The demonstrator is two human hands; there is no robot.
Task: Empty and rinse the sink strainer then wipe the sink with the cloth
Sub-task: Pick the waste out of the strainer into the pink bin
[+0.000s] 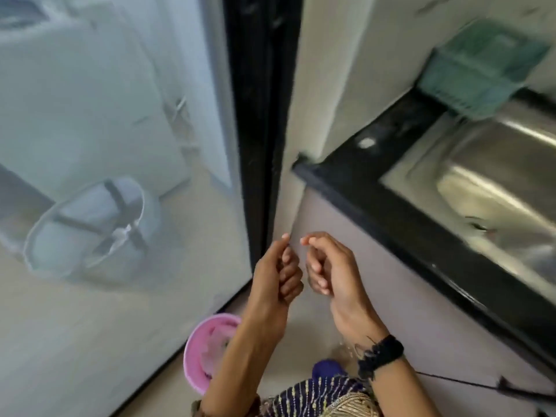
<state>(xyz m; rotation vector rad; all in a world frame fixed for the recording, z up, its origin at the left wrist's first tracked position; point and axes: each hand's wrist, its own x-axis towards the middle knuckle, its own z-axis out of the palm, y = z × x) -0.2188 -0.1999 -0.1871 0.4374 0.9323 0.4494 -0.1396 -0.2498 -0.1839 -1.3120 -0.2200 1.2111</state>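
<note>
My left hand [278, 275] and my right hand [326, 266] are held close together in front of me, above the floor and to the left of the counter. Both have their fingers curled in and I see nothing in either. The steel sink [493, 188] lies at the right, set in a black countertop [355, 182]. A small dark spot [478, 226] shows on the sink bottom, too blurred to identify. Neither a strainer nor a cloth can be made out.
A pink bin [200, 356] stands on the floor under my left forearm. A green plastic basket [481, 64] sits at the sink's far end against the wall. At the left, a glass door with a black frame [258, 115] shows a laundry basket [90, 227] behind it.
</note>
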